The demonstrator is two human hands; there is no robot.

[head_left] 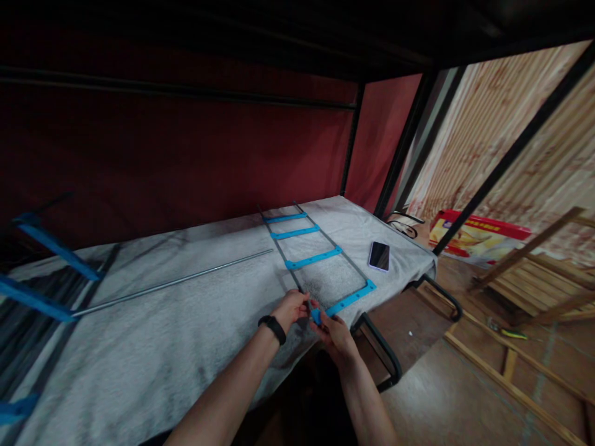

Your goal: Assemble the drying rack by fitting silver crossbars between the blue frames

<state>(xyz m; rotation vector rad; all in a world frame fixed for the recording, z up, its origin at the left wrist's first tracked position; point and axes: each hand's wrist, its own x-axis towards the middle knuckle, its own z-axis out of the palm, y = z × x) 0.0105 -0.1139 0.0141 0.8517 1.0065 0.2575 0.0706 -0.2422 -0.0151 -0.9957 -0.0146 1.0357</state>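
On the cloth-covered bed lies a ladder-like frame of thin grey metal rods joined by several blue crosspieces (313, 256). My left hand (294, 306), with a black band on its wrist, pinches the near end of the frame's left rod (296, 284). Close beside it, my right hand (331, 328) grips the left end of the nearest blue crosspiece (346, 303), where rod and crosspiece meet. My fingers partly hide that joint. The far end of this crosspiece meets the right rod (356, 266).
A loose metal rod (186, 280) lies to the left, by more blue crosspieces (58, 248) and dark rods. A phone (379, 256) rests right of the frame. Black bed posts (404, 148) stand beyond. On the floor are a red-yellow box (478, 238), wooden frames (509, 362) and a screwdriver (514, 333).
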